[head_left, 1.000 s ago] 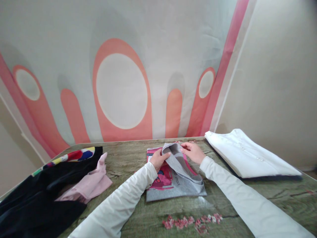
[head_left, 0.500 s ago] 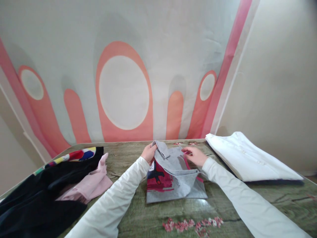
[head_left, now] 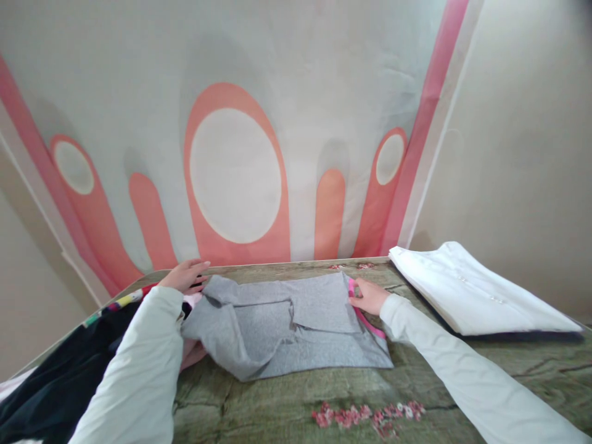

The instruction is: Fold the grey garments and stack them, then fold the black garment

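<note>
Spread left hand [head_left: 185, 277] beside grey shirt [head_left: 268, 320], curled right hand [head_left: 369, 297] on pink trim [head_left: 369, 324]

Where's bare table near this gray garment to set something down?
Bare table lies in front of the gray garment, left of the blossom print, and between the right sleeve and white garment. The left side is crowded with black clothing.

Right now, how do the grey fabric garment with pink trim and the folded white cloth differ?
Colour: the grey garment has pink trim, while the white cloth is almost all white.
Pose: the grey garment lies spread with loose folds; the white cloth is folded more smoothly.
Contact: the right hand touches the grey garment's trim; no hand touches the white cloth.
Both are fabric on the wood-patterned table.
</note>
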`<state>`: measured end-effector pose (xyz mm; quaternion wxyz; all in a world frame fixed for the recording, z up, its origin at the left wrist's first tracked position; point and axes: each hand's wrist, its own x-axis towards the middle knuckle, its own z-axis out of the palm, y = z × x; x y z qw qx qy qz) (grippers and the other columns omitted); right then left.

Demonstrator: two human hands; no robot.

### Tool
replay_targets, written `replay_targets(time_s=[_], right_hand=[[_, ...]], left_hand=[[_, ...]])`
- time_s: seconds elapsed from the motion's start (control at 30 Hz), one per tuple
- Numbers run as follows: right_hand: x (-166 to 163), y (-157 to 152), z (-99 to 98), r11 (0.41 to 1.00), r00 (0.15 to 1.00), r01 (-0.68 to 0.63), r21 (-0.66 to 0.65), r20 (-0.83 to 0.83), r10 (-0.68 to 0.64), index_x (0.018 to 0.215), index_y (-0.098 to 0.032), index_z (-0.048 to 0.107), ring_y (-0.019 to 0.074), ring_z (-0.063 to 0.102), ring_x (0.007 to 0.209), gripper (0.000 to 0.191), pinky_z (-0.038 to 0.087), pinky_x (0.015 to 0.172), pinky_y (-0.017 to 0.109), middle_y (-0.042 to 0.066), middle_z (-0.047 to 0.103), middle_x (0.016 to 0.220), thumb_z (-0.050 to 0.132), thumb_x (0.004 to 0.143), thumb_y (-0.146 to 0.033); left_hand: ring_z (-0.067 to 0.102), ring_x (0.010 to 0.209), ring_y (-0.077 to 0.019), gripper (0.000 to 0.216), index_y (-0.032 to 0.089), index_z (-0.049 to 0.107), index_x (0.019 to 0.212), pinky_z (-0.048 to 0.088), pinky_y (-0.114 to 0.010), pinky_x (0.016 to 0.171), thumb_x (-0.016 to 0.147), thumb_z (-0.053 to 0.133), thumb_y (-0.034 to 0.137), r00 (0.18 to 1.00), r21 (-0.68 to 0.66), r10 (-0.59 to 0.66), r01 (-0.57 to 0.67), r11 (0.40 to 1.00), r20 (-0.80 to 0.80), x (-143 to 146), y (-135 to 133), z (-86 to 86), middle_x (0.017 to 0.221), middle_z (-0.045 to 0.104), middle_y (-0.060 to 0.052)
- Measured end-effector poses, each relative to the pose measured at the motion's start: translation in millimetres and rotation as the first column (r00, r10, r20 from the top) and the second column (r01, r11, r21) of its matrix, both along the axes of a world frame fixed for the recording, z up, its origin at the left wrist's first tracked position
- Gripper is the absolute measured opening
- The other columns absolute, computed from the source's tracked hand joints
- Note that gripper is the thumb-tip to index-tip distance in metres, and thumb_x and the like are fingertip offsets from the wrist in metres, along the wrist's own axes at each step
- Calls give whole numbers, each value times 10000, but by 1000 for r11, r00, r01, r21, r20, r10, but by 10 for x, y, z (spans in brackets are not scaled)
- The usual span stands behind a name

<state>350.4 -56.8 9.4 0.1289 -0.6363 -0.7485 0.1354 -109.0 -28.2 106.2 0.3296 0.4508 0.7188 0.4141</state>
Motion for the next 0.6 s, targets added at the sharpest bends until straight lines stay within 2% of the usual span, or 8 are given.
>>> replay_targets(time_s=[0.07,0.13,0.27,0.37,0.43,0.5,0.6], right_hand=[[2,-68,26,998,1000,-6,-59,21,7,1039,-101,489,207,580,735,485,399,651,273,104,618,820,578,680,-415],[-19,-155,30,995,999,-25,-92,37,28,1046,-98,478,222,584,738,535,392,641,279,111,618,823,606,649,-433],[-63,-293,-44,994,997,-83,-66,-5,83,1055,-83,466,223,574,773,532,387,666,289,104,605,817,634,628,-354],[-4,-299,-126,982,980,-135,-135,-165,112,1083,-100,440,152,546,618,547,390,579,254,16,578,681,656,608,-263],[119,-245,-167,955,951,-151,-255,-303,69,1087,-129,424,97,482,477,520,369,480,223,-41,543,609,643,624,-222],[300,-159,-189,932,927,-108,-346,-374,-31,1061,-146,426,63,416,393,453,333,406,194,-74,510,560,616,651,-184],[552,-41,-182,938,920,50,-344,-350,-177,1006,-138,444,53,401,367,339,327,380,177,-87,466,493,579,696,-163]], left_hand=[[606,862,-243,725,194,352,1245,506,-280,557,629,654,428,992,-87,-51,42,995,-113,-6,-15,-28,1208,483,-161],[594,891,-272,796,170,379,1236,504,-287,572,567,668,491,955,-158,-171,135,978,-244,51,-24,-71,1196,491,-166],[585,911,-269,718,133,545,1076,470,-287,734,490,667,529,782,-203,-343,276,939,-521,172,-17,-186,995,618,-123],[593,893,-249,654,133,571,1043,438,-278,794,505,644,498,681,-218,-395,335,917,-616,190,-15,-240,950,638,-111],[594,891,-238,631,117,556,1070,434,-271,792,544,617,460,643,-235,-428,367,900,-635,180,-22,-252,973,632,-123],[594,896,-228,603,108,540,1097,432,-263,791,576,591,407,617,-248,-443,379,892,-650,169,-28,-261,993,626,-129],[586,920,-230,575,119,543,1096,430,-261,793,557,594,313,587,-270,-432,345,899,-685,173,-29,-283,997,626,-120]])
